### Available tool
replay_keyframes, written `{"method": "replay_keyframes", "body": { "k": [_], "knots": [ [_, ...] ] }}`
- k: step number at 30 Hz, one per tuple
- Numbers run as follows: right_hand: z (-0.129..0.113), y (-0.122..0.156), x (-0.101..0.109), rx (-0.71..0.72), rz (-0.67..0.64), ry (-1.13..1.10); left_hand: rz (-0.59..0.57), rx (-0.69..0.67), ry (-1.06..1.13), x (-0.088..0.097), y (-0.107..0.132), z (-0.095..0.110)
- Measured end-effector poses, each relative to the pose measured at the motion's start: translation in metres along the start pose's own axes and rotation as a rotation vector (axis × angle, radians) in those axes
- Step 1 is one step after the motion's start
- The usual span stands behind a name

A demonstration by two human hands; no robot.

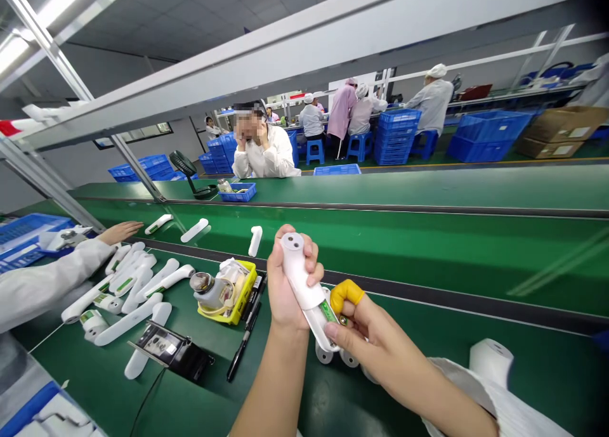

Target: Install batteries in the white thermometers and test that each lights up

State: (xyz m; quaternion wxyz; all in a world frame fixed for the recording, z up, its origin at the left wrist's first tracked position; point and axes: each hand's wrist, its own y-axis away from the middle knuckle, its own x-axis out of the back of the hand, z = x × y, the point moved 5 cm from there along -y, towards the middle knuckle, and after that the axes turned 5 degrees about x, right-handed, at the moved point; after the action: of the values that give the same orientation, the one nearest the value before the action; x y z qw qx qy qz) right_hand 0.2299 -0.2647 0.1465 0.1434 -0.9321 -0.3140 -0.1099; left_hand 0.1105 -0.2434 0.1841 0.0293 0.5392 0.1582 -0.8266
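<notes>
Item: white handheld thermometer (299, 275), held upright above the green desk (547, 361), left hand (284, 297) clenched round its body, right hand (375, 339) pinching at its lower end; judged risk: a slack pinch drops a small part onto the cluttered desk

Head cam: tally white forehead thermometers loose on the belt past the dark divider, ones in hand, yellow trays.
Forehead thermometers past the divider: 3
Forehead thermometer in left hand: 1
Yellow tray: 1
Total: 5
</notes>
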Motion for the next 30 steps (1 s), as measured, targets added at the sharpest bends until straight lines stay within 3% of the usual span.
{"method": "replay_keyframes", "body": {
  "k": [4,11,17,20,25,27,30],
  "knots": [
    [0.005,-0.009,0.003,-0.010,-0.049,-0.204,0.006,-0.014,-0.016,0.001,0.001,-0.001],
    [-0.011,-0.010,0.049,0.052,0.248,-0.378,0.143,-0.063,-0.026,0.010,-0.003,0.005],
    [-0.012,0.002,0.036,0.143,0.480,-0.134,0.172,-0.075,-0.168,0.005,0.006,-0.012],
    [-0.018,0.002,0.026,0.271,0.424,0.166,0.212,-0.088,-0.191,0.002,0.011,-0.016],
    [-0.024,0.004,0.001,0.508,0.169,0.412,0.448,-0.187,-0.114,0.011,0.017,0.001],
    [-0.023,0.007,-0.006,0.548,0.169,0.436,0.467,-0.237,-0.140,0.012,0.017,0.008],
    [-0.019,0.009,-0.005,0.566,0.270,0.455,0.406,-0.257,-0.210,0.010,0.013,0.010]
  ]
}}
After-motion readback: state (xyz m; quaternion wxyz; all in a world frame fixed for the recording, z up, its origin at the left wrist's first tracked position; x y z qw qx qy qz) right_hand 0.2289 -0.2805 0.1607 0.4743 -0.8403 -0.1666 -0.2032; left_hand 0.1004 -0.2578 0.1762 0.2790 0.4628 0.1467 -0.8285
